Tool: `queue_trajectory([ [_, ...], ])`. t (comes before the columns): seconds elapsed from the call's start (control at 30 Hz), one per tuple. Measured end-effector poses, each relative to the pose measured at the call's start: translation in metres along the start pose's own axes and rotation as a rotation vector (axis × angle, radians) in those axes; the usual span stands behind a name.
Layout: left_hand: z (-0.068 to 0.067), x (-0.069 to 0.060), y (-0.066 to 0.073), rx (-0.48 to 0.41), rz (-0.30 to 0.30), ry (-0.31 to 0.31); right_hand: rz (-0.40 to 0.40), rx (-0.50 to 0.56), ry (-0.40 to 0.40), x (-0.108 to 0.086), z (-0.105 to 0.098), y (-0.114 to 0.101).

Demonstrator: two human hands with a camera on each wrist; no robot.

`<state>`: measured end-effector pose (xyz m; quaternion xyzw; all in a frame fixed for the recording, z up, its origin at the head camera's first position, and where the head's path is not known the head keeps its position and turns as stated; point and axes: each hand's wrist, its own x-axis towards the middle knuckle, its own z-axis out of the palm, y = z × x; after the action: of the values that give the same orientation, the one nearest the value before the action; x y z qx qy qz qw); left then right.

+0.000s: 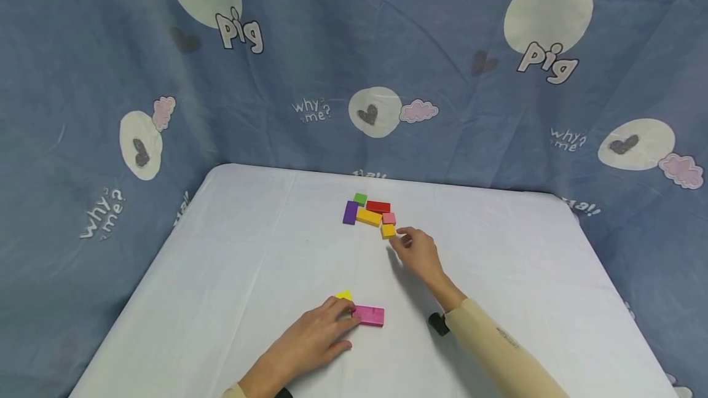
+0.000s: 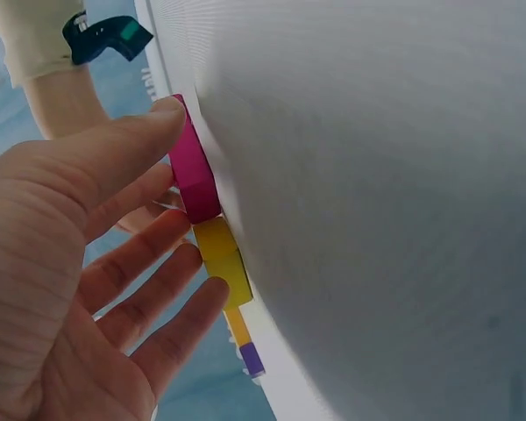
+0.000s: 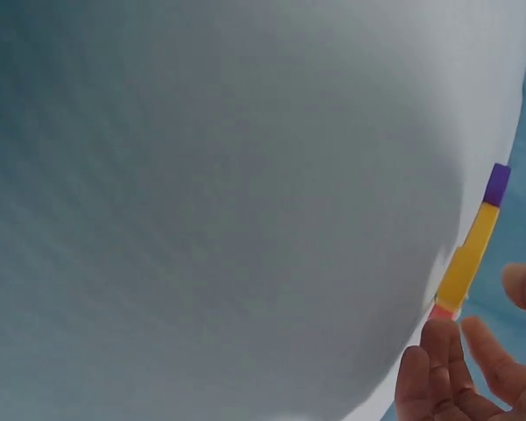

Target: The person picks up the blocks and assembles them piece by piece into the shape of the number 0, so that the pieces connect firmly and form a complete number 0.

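Note:
My left hand [image 1: 318,333] lies over a magenta block [image 1: 369,316] and a yellow block [image 1: 344,295], partly covering both. In the left wrist view its thumb reaches the magenta block [image 2: 193,180], and its fingers are loosely spread near the yellow block [image 2: 231,279]. Farther off, my right hand [image 1: 419,252] is beside a small orange-yellow block [image 1: 388,231], thumb and fingers apart. Whether they touch it is hard to tell. Behind that block sits a small pink block [image 1: 389,218]; a longer orange-yellow block [image 1: 368,217] lies to its left.
A purple block [image 1: 350,212], a green block [image 1: 361,199] and a red block [image 1: 378,206] complete the cluster toward the back of the white table [image 1: 265,250]. Blue printed cloth [image 1: 310,146] hangs behind the table and along its sides.

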<state>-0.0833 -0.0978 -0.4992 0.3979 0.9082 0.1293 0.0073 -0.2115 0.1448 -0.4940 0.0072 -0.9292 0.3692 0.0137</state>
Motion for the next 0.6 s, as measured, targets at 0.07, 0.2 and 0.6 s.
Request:
queue_trajectory([
  [0.07, 0.000, 0.000, 0.000, -0.002, -0.002, -0.002, 0.011, 0.001, -0.005, 0.004, 0.001, 0.000],
  [0.2, -0.001, 0.001, 0.000, -0.001, -0.008, -0.011, 0.043, -0.001, -0.013, 0.012, 0.002, 0.000],
  [0.6, -0.001, 0.000, 0.000, 0.002, -0.008, -0.009, 0.125, -0.027, -0.014, 0.025, 0.012, -0.006],
])
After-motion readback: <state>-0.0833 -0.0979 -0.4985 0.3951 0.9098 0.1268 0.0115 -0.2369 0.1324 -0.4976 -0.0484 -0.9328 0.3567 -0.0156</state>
